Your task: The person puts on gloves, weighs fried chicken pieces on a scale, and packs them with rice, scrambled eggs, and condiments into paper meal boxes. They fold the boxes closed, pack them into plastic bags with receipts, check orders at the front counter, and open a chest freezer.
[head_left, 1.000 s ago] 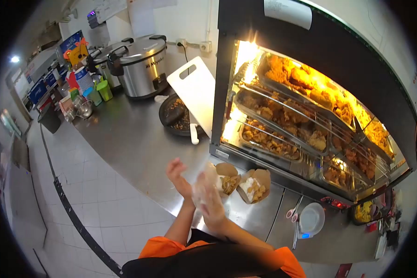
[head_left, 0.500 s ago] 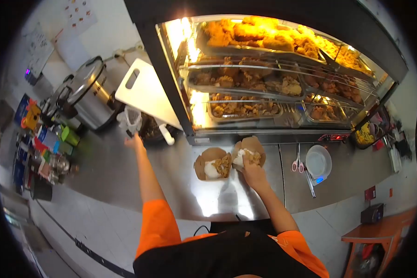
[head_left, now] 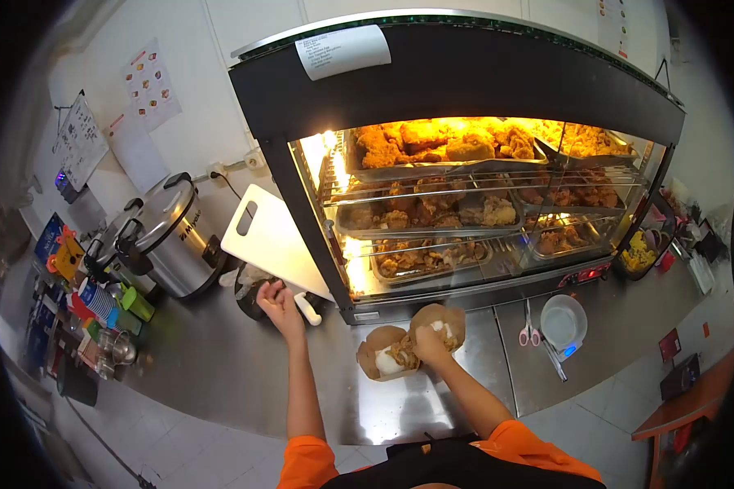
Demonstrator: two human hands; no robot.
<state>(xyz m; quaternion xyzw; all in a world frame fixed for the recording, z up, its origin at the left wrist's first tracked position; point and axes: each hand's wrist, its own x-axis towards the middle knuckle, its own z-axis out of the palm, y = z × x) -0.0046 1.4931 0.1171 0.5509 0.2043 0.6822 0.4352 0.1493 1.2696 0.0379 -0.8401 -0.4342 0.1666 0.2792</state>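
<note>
steel counter (head_left: 212, 363) beneath, left fingers (head_left: 270, 296) spread, right fingers (head_left: 423, 337) partly hide a carton (head_left: 449, 317), grip impossible to tell.

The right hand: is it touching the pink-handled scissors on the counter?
Apart. The head view shows a stretch of steel counter and its dark seam between the right hand and the pink-handled scissors.

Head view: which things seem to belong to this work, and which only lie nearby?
Likely in use: both brown boxes at the right hand; black pan near the left hand.
Apparently just nearby: scissors, whitish tub, cutting board, steel cooker.
</note>
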